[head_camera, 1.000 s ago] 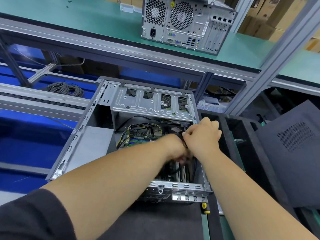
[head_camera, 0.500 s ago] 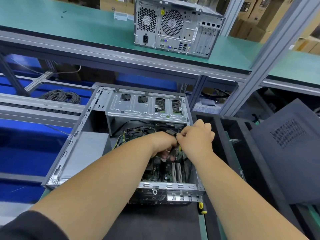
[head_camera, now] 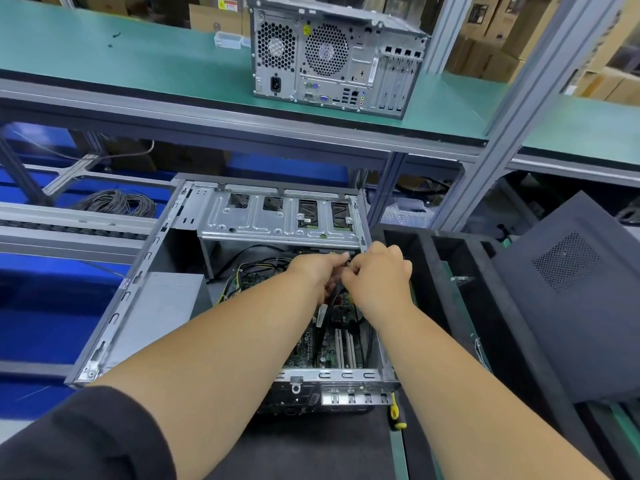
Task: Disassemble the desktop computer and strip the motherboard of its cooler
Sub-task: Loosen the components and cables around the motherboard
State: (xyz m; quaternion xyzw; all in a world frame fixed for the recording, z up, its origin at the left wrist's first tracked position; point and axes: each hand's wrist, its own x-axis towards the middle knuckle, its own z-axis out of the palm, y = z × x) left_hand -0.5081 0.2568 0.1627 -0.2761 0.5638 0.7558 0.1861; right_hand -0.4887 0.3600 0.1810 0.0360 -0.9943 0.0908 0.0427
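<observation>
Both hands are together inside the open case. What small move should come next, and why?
Probably pull the pinched black cable free: left hand and right hand meet under the silver metal drive cage, above the green motherboard. The connector itself is hidden.

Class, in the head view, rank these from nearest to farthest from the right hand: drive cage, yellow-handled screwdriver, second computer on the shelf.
1. Drive cage, just beyond the right hand.
2. Screwdriver, by the case's near right corner.
3. Second computer, up on the green shelf.
</observation>
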